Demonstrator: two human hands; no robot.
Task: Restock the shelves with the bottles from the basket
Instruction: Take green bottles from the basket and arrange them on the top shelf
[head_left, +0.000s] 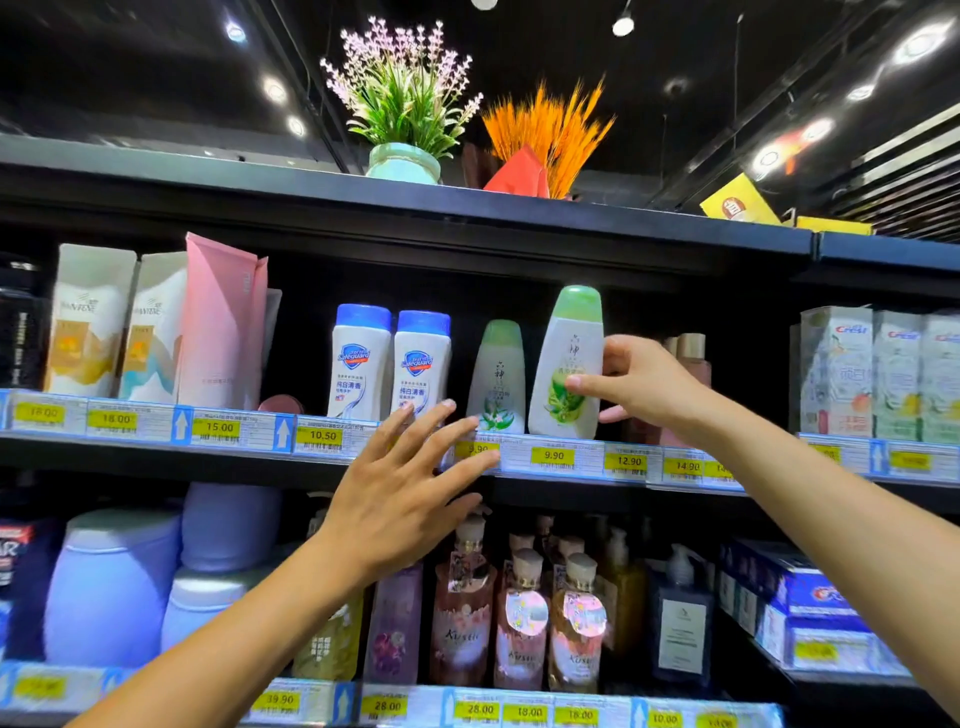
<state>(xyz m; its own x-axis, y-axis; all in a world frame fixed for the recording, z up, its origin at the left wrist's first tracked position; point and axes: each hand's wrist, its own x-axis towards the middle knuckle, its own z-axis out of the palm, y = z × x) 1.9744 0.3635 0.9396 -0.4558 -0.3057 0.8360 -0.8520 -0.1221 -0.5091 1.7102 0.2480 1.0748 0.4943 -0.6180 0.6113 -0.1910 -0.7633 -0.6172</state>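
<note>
My right hand (636, 382) grips a green-capped bottle (566, 364) on the shelf (519, 457); left hand (410, 488) hovers, fingers spread.

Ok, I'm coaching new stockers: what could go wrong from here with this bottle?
1. The right hand holds the green-capped bottle close to the shelf edge; released carelessly, it may tip off.
2. It sits close to its twin, so a push could knock that over.
3. The left hand's spread fingers hover by the Safeguard bottles and might nudge them.
</note>
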